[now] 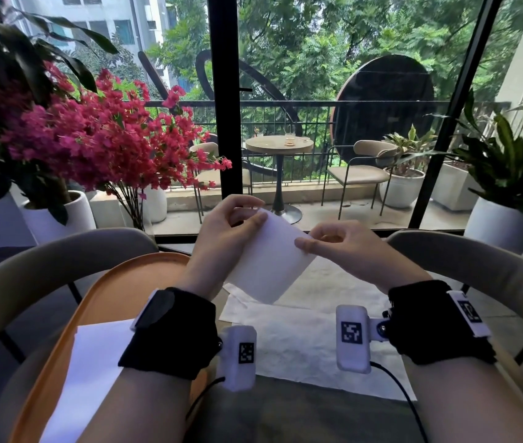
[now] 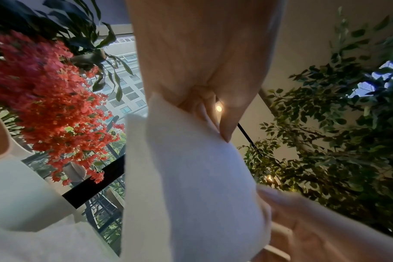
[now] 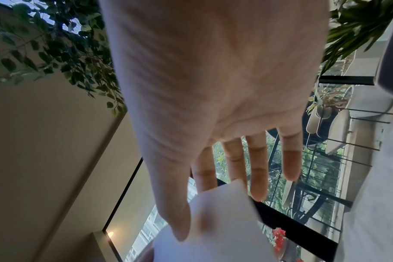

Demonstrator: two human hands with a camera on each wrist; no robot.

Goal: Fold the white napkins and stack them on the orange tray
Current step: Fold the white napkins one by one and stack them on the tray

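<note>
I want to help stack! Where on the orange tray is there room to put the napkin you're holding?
The orange tray is bare at its far end, between its rim and the folded napkin lying on its near part. The held napkin could also go atop that one. Right of the tray it is crowded: unfolded napkins cover the table.

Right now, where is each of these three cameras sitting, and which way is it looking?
Head: worn on the person's head, looking forward and down; shows both forearms, the left hand and right hand holding a white napkin above the orange tray.
Left wrist: on the left wrist, looking along the palm at the fingers pinching the napkin.
Right wrist: on the right wrist, looking along the palm; the thumb lies on the napkin.
All three views share the napkin.
</note>
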